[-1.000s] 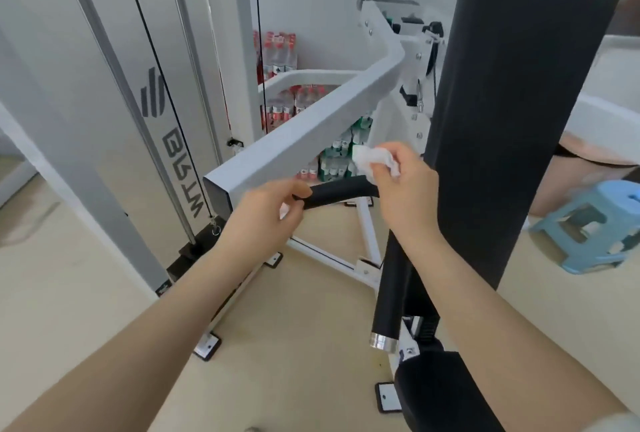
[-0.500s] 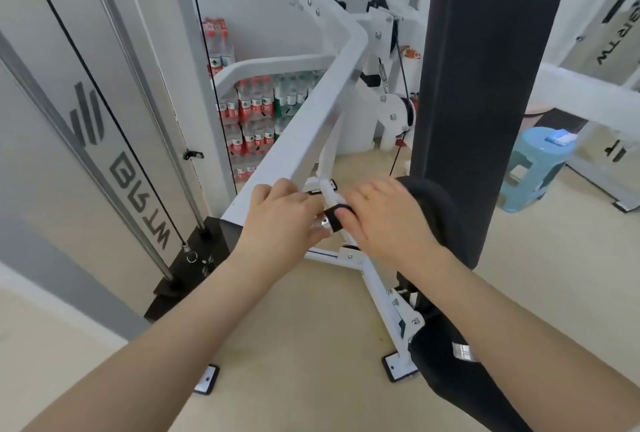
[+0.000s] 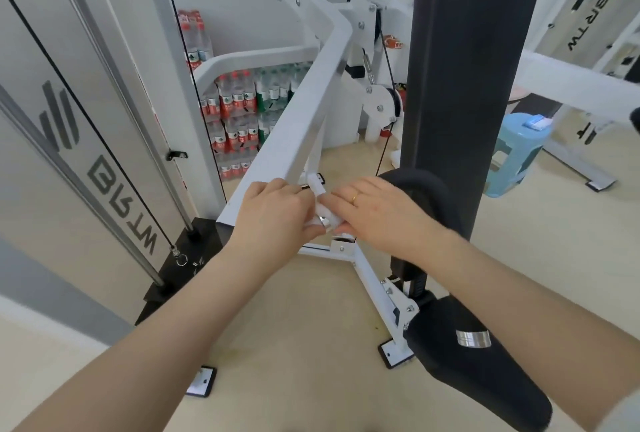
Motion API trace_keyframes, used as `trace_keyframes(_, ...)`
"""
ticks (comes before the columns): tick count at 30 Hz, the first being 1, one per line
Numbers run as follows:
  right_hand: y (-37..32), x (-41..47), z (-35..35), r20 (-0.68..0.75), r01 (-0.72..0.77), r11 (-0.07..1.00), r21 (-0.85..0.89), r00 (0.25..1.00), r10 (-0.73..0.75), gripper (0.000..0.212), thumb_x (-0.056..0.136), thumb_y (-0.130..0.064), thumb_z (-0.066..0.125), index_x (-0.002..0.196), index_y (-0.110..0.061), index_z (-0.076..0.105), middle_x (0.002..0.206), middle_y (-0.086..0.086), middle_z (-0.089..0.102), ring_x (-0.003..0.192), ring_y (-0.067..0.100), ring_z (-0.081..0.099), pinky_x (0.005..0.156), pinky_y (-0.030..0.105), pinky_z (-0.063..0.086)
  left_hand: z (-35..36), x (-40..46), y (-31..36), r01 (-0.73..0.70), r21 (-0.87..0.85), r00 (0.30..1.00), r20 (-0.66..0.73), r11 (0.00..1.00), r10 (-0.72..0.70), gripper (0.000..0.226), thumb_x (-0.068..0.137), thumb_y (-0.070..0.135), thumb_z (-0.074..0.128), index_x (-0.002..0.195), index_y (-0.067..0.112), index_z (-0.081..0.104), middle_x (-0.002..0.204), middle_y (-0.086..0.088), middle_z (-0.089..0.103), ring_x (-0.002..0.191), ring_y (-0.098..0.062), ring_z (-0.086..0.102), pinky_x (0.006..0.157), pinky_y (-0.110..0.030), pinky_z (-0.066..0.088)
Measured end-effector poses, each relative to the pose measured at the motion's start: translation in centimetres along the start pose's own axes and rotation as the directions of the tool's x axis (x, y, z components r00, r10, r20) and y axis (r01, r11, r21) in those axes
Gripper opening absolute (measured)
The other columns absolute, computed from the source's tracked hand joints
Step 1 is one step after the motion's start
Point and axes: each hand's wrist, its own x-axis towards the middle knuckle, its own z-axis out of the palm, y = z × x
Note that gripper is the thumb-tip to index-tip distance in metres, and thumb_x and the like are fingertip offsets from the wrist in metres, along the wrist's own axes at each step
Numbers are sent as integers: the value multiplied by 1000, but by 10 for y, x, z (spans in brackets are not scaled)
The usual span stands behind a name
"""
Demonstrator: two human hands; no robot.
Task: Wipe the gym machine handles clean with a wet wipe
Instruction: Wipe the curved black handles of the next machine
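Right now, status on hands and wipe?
Left hand and right hand both gripping wipe around handle end. Nothing blocking.

Beige floor point(image 3: 294, 345) bears white machine frame point(image 3: 374, 286), blue stool point(image 3: 516, 154).

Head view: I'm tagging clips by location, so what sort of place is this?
Most likely a gym or fitness room. A white steel machine arm runs beside a tall black padded backrest, a black cable runs down a grey weight-stack column, and shrink-wrapped packs of bottled water are stacked against the wall.
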Motion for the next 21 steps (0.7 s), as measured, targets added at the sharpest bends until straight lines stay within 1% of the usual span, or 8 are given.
trace_keyframes(3, 28, -6, -10, 80, -38, 996, -82, 996, 45, 54, 90, -48, 26, 121, -12, 53, 110, 4, 62, 100, 23, 59, 90, 37, 43, -1, -1, -3, 39, -30, 999, 26, 999, -39, 32, 84, 43, 60, 107, 22, 58, 104, 6, 62, 107, -18, 49, 89, -27, 25)
trace_keyframes(6, 56, -30, -12, 49, -272, 957, -99, 959, 278, 50, 93, -48, 20, 127, -18, 41, 117, 1, 55, 102, 17, 53, 87, 31, 43, -5, -3, 2, 116, -89, 992, 60, 989, -111, 55, 86, 38, 60, 134, 29, 36, 115, 11, 58, 114, -15, 47, 95, -28, 26)
trace_keyframes(8, 57, -29, -11, 55, -343, 939, 25, 938, 341, 38, 97, -40, 27, 123, -17, 43, 107, 1, 54, 92, 16, 53, 78, 31, 47, -6, 0, 4, 152, -110, 988, 56, 982, -147, 57, 86, 38, 58, 137, 30, 34, 120, 12, 57, 116, -15, 47, 97, -29, 26)
trace_keyframes(10, 51, -15, -15, 107, -286, 951, 118, 956, 274, 29, 99, -34, 29, 115, -18, 47, 92, -3, 52, 80, 13, 51, 70, 30, 48, -7, 3, 7, 174, -122, 985, 30, 977, -172, 52, 86, 42, 57, 133, 29, 41, 121, 11, 57, 114, -15, 49, 96, -29, 27)
trace_keyframes(13, 60, -12, -23, 215, -333, 881, 336, 938, 272, 36, 100, -36, 25, 114, -18, 53, 86, -4, 55, 80, 16, 54, 74, 36, 49, -6, 16, 26, 184, -216, 983, 57, 959, -176, 57, 84, 43, 60, 135, 29, 39, 123, 10, 56, 111, -13, 53, 89, -29, 39)
trace_keyframes(16, 80, -40, -21, 279, -522, 596, 610, 846, 455, 36, 99, -30, 31, 104, -12, 61, 89, 8, 63, 82, 23, 59, 73, 35, 46, 2, 26, 45, 172, -204, 984, 86, 964, -158, 58, 85, 42, 60, 137, 30, 36, 126, 9, 54, 108, -15, 56, 83, -32, 49)
trace_keyframes(19, 79, -80, -6, 520, -683, 28, 730, 582, 626, 33, 95, -35, 43, 74, -20, 64, 75, 3, 66, 72, 13, 61, 68, 24, 46, 19, 29, 54, 99, -151, 995, -11, 983, -102, 45, 84, 27, 65, 127, 22, 52, 116, 0, 60, 94, -28, 61, 71, -37, 52)
trace_keyframes(21, 74, -92, 5, 663, -598, -311, 739, 565, 491, 35, 93, -41, 47, 83, -18, 70, 87, 3, 69, 87, 19, 66, 85, 33, 49, 30, 29, 57, 33, -124, 994, -96, 992, -45, 40, 76, 14, 69, 115, 13, 63, 101, -8, 66, 76, -35, 63, 61, -36, 50)
